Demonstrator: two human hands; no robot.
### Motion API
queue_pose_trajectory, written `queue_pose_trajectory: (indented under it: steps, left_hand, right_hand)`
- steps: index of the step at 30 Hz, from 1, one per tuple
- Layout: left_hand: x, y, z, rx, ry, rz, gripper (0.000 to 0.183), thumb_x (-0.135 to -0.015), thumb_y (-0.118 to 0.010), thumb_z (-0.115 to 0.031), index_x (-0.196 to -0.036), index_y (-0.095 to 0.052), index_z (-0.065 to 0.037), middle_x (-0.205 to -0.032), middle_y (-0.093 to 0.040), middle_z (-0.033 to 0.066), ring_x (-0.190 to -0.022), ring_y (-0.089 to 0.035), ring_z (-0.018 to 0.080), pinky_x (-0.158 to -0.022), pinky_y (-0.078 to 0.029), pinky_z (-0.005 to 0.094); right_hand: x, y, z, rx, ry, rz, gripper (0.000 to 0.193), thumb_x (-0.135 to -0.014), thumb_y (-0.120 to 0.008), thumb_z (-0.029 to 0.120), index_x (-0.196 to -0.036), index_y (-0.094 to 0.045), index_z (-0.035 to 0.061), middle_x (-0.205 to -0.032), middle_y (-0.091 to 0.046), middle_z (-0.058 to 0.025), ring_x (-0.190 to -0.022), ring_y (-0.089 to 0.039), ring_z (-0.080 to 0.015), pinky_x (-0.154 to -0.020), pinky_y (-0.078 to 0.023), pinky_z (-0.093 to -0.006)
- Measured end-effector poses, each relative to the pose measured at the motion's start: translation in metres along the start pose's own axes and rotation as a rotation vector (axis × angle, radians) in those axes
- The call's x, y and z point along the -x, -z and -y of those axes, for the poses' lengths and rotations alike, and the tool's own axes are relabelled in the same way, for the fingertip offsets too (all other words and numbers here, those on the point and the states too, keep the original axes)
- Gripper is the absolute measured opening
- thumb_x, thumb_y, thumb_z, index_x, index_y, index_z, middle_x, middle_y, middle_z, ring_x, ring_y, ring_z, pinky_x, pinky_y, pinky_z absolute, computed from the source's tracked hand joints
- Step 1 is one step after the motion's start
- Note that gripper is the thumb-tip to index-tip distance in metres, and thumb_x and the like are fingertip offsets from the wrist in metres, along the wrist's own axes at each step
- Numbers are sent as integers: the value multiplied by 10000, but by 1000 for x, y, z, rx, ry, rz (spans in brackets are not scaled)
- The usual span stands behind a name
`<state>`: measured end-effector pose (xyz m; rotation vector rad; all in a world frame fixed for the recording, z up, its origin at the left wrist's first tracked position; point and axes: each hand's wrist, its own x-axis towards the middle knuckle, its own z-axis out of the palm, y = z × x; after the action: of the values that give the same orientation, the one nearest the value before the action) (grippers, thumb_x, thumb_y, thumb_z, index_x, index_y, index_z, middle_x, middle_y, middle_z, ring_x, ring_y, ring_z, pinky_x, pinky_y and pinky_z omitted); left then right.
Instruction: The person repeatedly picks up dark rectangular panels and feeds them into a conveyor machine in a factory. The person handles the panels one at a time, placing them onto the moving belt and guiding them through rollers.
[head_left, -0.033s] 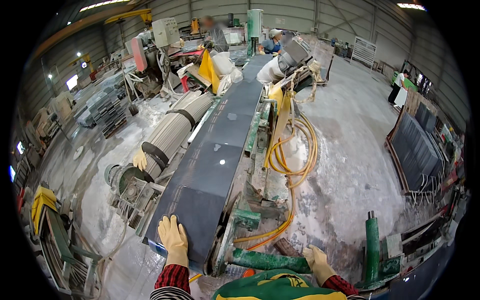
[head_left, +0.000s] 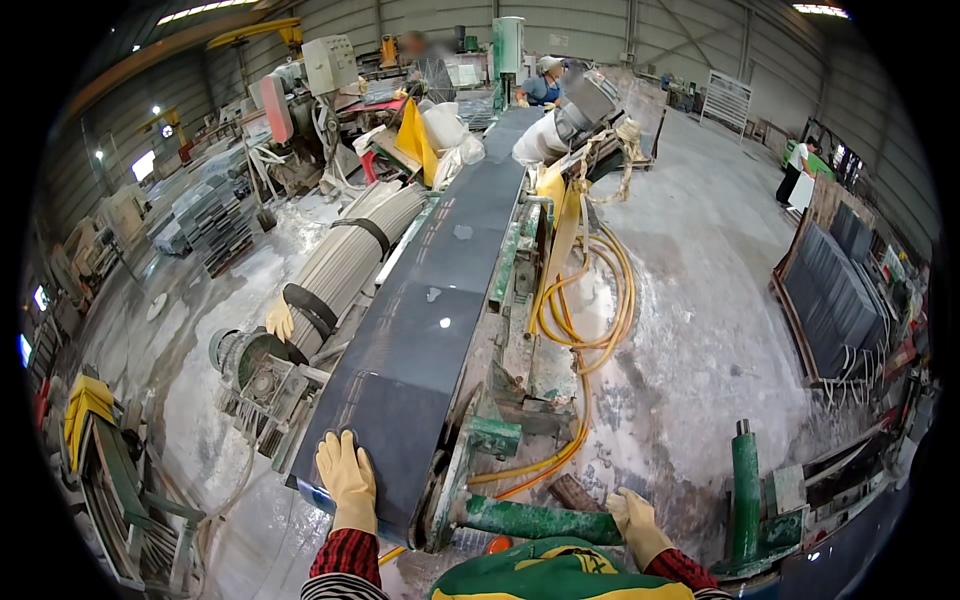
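My left hand (head_left: 346, 471), in a cream rubber glove, lies flat with fingers stretched on the near end of a dark grey slab (head_left: 388, 400). The slab rests on a long conveyor with more dark slabs (head_left: 455, 240) in line beyond it. My right hand (head_left: 636, 524), gloved alike, is low beside the right end of a green pipe (head_left: 540, 519). Its fingers are loosely bent and I see nothing in them. Whether it touches the pipe I cannot tell. A green apron (head_left: 550, 572) covers my front.
Left of the conveyor lies a roller bundle (head_left: 350, 250) with black bands and a spare glove (head_left: 280, 319). Yellow hoses (head_left: 625, 300) coil on the right. A green post (head_left: 743, 495) stands near my right hand. Racked slabs (head_left: 830, 300) lean farther right. A co-worker (head_left: 541, 90) stands at the far end.
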<state>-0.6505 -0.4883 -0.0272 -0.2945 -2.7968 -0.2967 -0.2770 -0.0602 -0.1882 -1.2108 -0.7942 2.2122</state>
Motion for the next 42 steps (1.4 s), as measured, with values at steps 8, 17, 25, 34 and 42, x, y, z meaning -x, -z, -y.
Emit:
queue_pose_trajectory:
  steps: [8,17,25,34,42]
  left_hand:
    - [11,-8,14,1,-42,-22,486,-948,-611,-240,-1399,-507,-92,-1492,-447,217,-1379,-396,421,-1172,-283,507]
    - [31,14,5,58,-164,-27,500,-907,-652,-218,-1372,-535,-75,-1456,-485,220,-1338,-437,435,-1161,-305,508]
    - [37,12,11,187,-150,-69,468,-921,-618,-201,-1361,-537,-63,-1462,-473,238,-1350,-419,457,-1166,-288,536]
    - [47,-2,26,247,-119,-112,448,-947,-574,-214,-1364,-554,-53,-1489,-468,216,-1385,-396,444,-1197,-251,531]
    - [55,5,22,376,124,-246,511,-930,-599,-164,-1401,-501,6,-1492,-447,251,-1394,-389,440,-1207,-231,514]
  right_hand:
    - [4,-9,0,42,37,-26,220,-1004,-583,115,-1170,-608,-27,-966,-687,-217,-832,-680,-354,-766,-578,-431]
    - [17,-21,10,36,39,-114,259,-982,-626,118,-1197,-613,-25,-1060,-712,-226,-861,-723,-324,-768,-616,-365]
    - [20,-148,26,236,-125,192,327,-1038,-549,169,-1296,-583,-30,-1184,-675,-248,-999,-702,-317,-893,-578,-396]
    - [65,-396,-13,352,-239,606,506,-1025,-603,256,-1485,-462,100,-1308,-636,-192,-1116,-662,-247,-992,-539,-348]
    - [76,-450,-26,764,-158,589,574,-980,-634,212,-1516,-438,159,-953,-603,-25,-798,-561,-111,-766,-505,-311]
